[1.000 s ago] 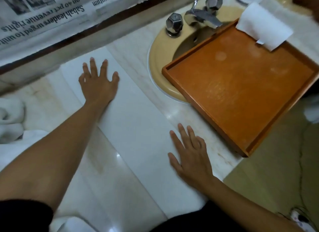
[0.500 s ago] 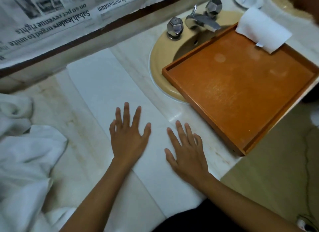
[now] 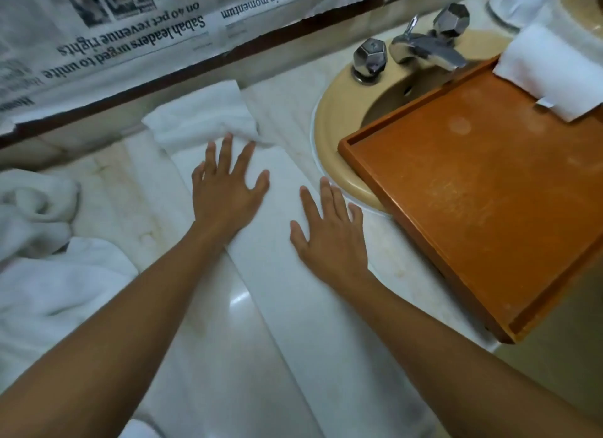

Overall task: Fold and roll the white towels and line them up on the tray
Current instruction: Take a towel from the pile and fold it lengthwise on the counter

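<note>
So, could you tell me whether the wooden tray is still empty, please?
No, one rolled white towel already lies at the far corner of the wooden tray.

Sheets of newspaper (image 3: 130,29) hang upside down along the wall behind the sink. One headline, read inverted, says "Sabah leaders urged to unite" over a further line, "on 40 pct revenue rights." A second headline to its right ends in the words "talks gain momentum," with a partly cut word before them. The smaller columns of print and the photo captions are too blurred to read.
</note>
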Motion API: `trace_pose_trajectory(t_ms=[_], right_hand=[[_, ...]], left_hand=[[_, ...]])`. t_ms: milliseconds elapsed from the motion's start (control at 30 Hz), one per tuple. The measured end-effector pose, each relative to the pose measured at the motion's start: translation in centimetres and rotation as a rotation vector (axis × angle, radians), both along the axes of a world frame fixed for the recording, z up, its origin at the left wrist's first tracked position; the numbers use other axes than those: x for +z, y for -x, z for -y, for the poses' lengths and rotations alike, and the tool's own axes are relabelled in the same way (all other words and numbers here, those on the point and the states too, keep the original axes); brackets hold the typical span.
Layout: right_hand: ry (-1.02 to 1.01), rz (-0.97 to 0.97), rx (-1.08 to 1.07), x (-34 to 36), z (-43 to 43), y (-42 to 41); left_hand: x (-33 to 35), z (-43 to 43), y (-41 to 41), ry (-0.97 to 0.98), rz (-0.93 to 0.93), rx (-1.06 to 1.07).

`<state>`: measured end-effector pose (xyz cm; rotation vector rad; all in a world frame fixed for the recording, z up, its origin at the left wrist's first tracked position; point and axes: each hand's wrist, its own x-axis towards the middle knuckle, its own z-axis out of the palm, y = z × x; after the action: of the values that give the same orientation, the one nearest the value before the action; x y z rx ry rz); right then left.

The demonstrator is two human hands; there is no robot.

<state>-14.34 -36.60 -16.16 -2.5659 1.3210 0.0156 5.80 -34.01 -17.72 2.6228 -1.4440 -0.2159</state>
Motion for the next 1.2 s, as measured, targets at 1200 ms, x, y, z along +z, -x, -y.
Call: trace_pose_trajectory(t_ms=[1200], right_hand=[[0.026, 0.002, 0.129, -0.7, -1.2, 0.8]], left_hand=[[-0.4, -6.8, 7.3, 0.025, -0.073, 0.152]])
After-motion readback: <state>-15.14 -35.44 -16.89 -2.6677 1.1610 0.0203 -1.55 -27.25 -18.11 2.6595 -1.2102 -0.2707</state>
